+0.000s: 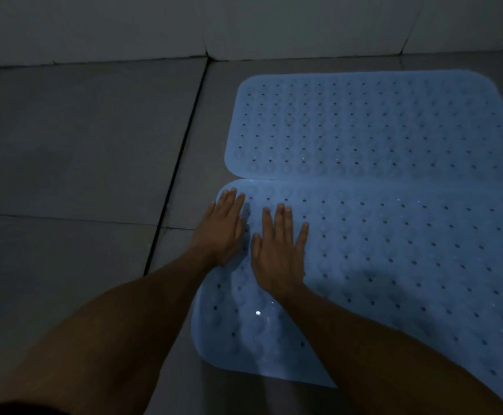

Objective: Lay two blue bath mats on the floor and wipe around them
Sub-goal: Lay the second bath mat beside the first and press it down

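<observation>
Head view, dim light. Two blue bath mats lie flat on the grey tiled floor, right half of frame. Far mat sits close to the wall, its long edge running along the floor's far edge. Near mat lies just in front of it; the two long edges meet or nearly meet along a thin seam, can't tell if they overlap. Both mats are perforated with rows of small holes and raised bumps, and both run out of frame at the right.

Left hand flat, fingers straight and together, palm down on the near mat's far-left corner, partly over its left edge toward the floor. Right hand flat too, fingers straight and slightly spread, palm pressed on the near mat just right of the left hand. Hands side by side, close, not touching. Neither hand grips anything. Both forearms reach in from the bottom of frame.

Dark grout line runs diagonally across the floor just left of the mats. A bright glint shows on the near mat near its left edge, between the forearms.
</observation>
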